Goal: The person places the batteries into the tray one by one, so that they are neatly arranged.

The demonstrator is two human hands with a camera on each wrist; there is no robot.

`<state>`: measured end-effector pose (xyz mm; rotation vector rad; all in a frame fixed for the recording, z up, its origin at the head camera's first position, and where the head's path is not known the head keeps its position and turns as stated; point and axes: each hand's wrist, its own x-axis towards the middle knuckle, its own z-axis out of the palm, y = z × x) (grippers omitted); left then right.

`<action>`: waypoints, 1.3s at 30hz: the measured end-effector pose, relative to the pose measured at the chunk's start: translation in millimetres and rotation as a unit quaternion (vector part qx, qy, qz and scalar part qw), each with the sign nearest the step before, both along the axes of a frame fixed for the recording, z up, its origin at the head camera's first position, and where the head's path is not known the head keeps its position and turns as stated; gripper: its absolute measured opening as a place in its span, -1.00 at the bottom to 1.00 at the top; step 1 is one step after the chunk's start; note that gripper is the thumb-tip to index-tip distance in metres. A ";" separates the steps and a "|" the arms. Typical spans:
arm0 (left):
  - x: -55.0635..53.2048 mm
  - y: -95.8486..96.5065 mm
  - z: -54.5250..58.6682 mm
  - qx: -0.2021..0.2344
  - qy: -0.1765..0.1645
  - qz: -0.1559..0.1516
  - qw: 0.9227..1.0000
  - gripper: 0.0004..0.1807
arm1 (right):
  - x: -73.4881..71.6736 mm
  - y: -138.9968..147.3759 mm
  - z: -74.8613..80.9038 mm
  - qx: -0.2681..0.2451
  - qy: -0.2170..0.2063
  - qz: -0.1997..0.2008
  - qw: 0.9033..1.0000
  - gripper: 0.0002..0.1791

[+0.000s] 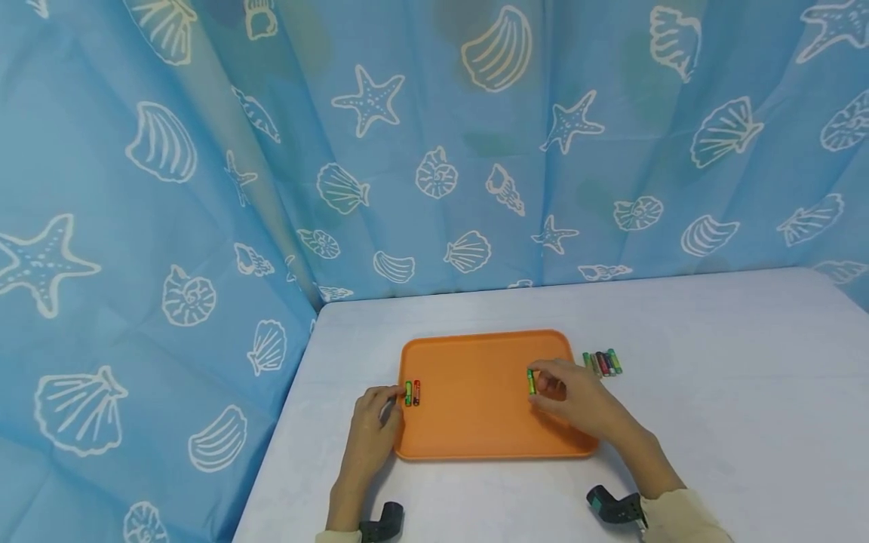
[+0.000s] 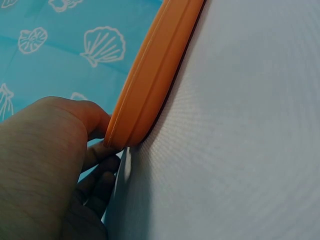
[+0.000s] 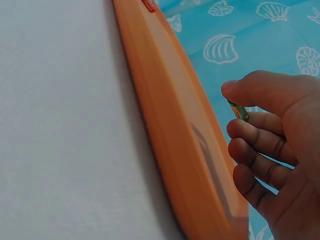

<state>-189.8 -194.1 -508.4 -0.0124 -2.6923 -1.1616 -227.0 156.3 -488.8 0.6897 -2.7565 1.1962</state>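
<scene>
My right hand (image 1: 577,394) pinches a small green battery (image 1: 531,381) between thumb and fingers above the right part of an orange tray (image 1: 475,396). The right wrist view shows only one end of this battery (image 3: 239,111) at the fingertips; the other fingers are curled. At the tray's left edge, my left hand (image 1: 372,431) holds the rim with thumb and fingertips. In the left wrist view the tray rim (image 2: 145,85) hides part of that grip. Just inside this edge, a green battery (image 1: 408,393) and a red battery (image 1: 417,393) lie side by side.
Several batteries (image 1: 602,363) lie in a row on the white table (image 1: 733,392), right of the tray. A blue curtain (image 1: 434,151) with white shell prints stands behind the table and along its left side.
</scene>
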 end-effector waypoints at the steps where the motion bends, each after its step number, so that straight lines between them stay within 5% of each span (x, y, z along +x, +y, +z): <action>1: -0.5 -0.3 0.1 -0.002 -0.001 0.002 1.000 -0.70 | 0.0 -1.1 0.0 0.001 -0.001 0.002 1.000 -0.51; 27: -7.7 -3.8 7.4 -0.003 0.018 0.000 1.000 -0.71 | -4.0 -23.5 1.1 0.011 0.020 0.024 0.999 -0.53; 39: -0.9 -2.3 -2.8 0.006 0.009 -0.002 1.000 -0.72 | 2.7 -34.3 -11.2 -0.015 0.005 0.035 0.999 -0.54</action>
